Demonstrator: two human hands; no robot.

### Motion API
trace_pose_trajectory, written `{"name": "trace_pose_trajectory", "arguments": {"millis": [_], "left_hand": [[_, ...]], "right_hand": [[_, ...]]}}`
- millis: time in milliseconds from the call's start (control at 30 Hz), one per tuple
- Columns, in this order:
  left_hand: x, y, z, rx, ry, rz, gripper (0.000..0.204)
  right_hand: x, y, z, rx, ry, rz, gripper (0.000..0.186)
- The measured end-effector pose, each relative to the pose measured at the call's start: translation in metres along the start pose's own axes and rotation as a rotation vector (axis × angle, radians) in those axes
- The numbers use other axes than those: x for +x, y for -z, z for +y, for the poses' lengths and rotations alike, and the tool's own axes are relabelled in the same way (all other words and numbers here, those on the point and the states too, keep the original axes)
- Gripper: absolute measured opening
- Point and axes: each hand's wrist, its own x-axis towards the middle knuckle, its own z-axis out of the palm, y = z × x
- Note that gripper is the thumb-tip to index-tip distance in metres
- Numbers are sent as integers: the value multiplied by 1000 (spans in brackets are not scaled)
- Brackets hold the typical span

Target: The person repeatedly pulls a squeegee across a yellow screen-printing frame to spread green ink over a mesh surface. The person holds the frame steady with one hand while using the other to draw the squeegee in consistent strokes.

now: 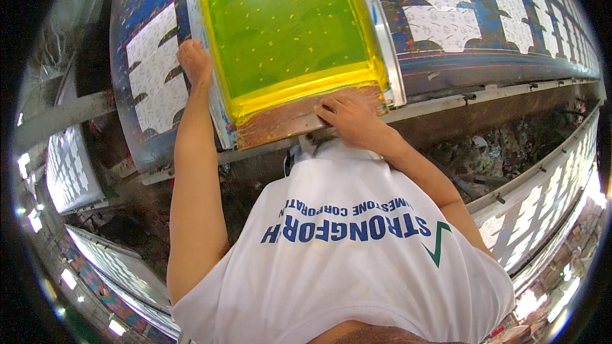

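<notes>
A screen-printing frame [274, 126] lies on the long table in front of me. Its green mesh [290, 35] is dotted with small yellow marks and bordered by yellow tape. Pale metal rails run along both sides, and the near end is a brown, stained strip. My left hand [194, 62] is closed at the frame's left side, fingers curled onto the rail and partly hidden. On the brown near end rests my right hand [352, 120], its bent fingers gripping the edge. The frame covers whatever lies beneath it.
White printed fabric pieces [155, 67] lie on the dark blue table [421, 92] left of the frame, and more pieces [440, 13] on its right. A rail [497, 91] with small pegs edges the table. Behind me run other tables [542, 207] with white pieces.
</notes>
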Motion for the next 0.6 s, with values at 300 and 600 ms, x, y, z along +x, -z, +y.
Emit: {"name": "trace_pose_trajectory", "arguments": {"millis": [300,600], "left_hand": [[4,12,18,26,163,-47,35],[2,17,20,-41,162,-104,47]], "right_hand": [[-61,41,104,157,-552,420,56],[-42,5,148,166,-782,463,73]]}}
